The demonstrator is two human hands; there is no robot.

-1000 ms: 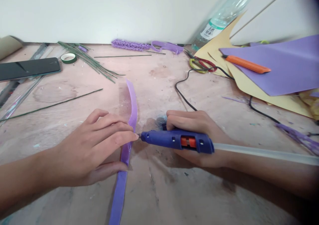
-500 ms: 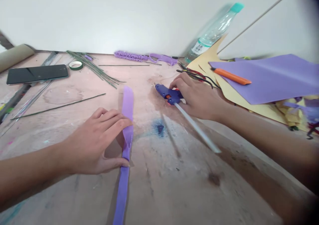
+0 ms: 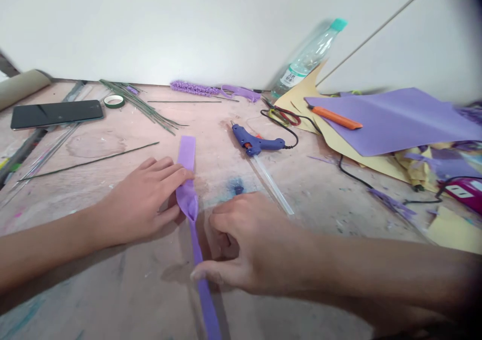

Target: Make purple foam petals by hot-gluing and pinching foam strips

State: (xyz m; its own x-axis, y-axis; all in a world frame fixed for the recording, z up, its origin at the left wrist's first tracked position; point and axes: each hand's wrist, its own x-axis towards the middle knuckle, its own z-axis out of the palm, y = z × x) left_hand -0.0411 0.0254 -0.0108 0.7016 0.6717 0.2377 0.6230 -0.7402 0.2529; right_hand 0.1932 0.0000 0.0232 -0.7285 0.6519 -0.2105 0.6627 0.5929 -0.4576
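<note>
The purple strip (image 3: 187, 194), running from mid-table (image 3: 113, 310) toward the near edge, looks light, soft and easily creased, best held flat beside its twist. The left hand (image 3: 145, 202) pinches it there; the right hand's (image 3: 259, 239) thumb crosses it, spread from curled fingers.

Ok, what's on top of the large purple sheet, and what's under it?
An orange utility knife lies on the purple sheet near its left corner. Beneath, a yellow sheet shows along the lower-left edge; how far it extends, and anything else underneath, is covered.
</note>
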